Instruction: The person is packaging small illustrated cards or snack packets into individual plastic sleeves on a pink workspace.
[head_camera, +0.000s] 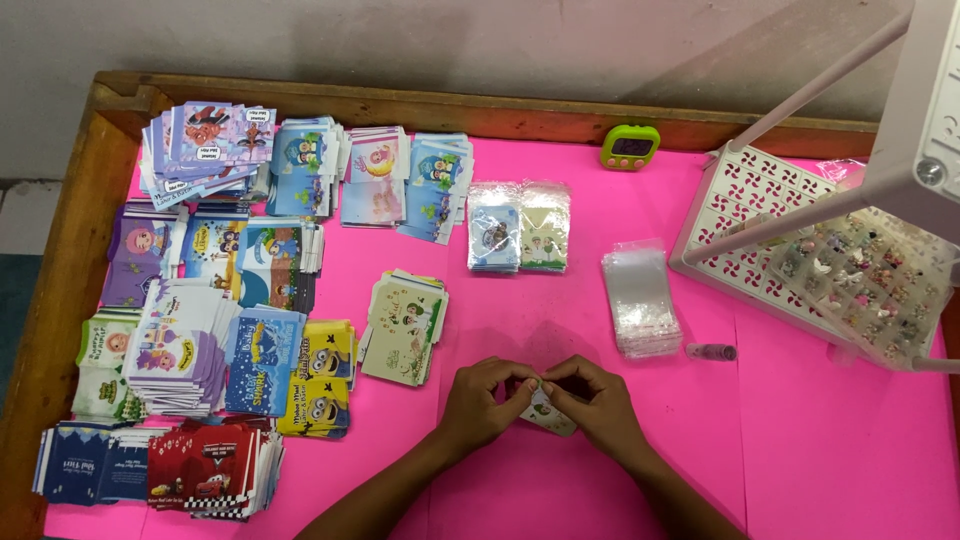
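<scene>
The small card (551, 411) sits low on the pink worktop (800, 440), pinched between both our hands: left hand (484, 398) and right hand (596, 402) each grip an edge with clenched fingers. We do best keeping it flat and square. Glossy clear sleeves (640, 300) lie near; printed card stacks (404, 325) look thin and stiff.

Two hands, the left hand (482, 400) and the right hand (598, 402), are pinching one small card (550, 412) between them. Two filled packet stacks (518, 227) and one pile of clear sleeves (640, 300) are lying on the pink table (800, 450). One green timer (630, 147), one white rack (760, 215) and one small tube (711, 352) are sitting nearby.
</scene>
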